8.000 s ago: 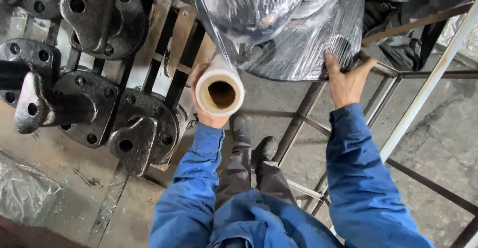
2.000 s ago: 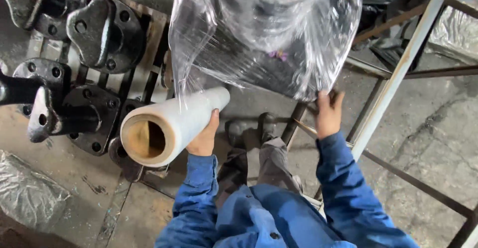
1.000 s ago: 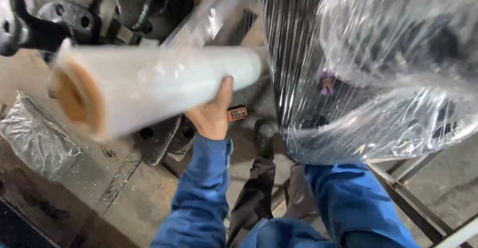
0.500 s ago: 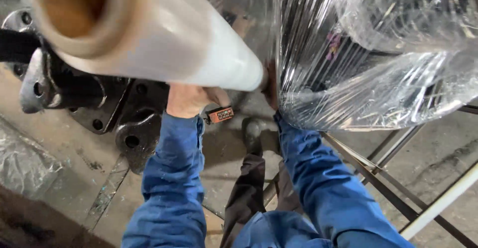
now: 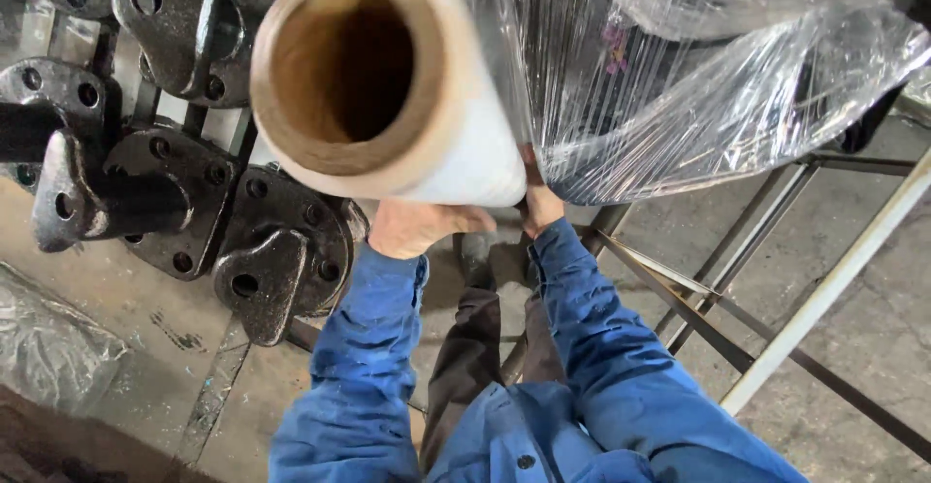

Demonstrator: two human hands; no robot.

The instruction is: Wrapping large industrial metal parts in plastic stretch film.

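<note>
Swung up since half a second ago, the roll of stretch film (image 5: 388,85) now points its open cardboard core almost straight at the head camera, where before it lay more on its side across the top of the view. Both hands have drawn closer together beneath it. The left hand (image 5: 419,226) cups the underside of the roll's far end, fingers wrapped against it; the right hand (image 5: 539,202) presses on the roll's edge just where the film meets the wrapped load (image 5: 698,76), though how tightly its fingers close there cannot be told, since roll and film hide them.

Whitish and smooth, the roll has a thick brown tube inside, hollow and dark. Clear film runs from it onto the bundle, wrinkled and glossy, with dark shapes under it.

Left of the roll, heavy dark metal castings (image 5: 194,192) with bolt holes lie on a pallet. A thin metal frame (image 5: 776,279) holds the load above a stained concrete floor (image 5: 873,367). Blue sleeves (image 5: 359,367) fill the lower view.
</note>
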